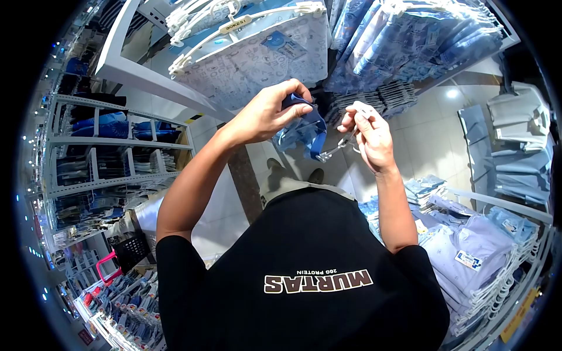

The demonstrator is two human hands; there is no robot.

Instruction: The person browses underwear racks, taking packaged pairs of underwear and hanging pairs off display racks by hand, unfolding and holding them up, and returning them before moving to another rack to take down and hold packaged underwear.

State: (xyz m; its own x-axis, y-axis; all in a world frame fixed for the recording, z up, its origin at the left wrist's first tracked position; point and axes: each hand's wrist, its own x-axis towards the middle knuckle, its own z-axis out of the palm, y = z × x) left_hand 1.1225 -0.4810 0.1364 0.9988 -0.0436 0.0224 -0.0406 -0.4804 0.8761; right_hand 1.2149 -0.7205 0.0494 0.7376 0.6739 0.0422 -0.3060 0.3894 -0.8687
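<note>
the left hand point(270, 111) is clamped, thumb against fingers, on the navy waistband point(319, 136) of a light-blue garment point(297, 134). the garment hangs between the 2 hands, above the tiled floor point(430, 131). the right hand point(373, 139) is closed on a clip hanger point(326, 155); 1 clip meets the waistband's lower end. cannot tell whether that clip is fastened.

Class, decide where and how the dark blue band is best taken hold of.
Probably pinch the blue band at its upper end from the left, where the left hand grips: the flat strip curves downward, and its lower end lies by the clip.
</note>
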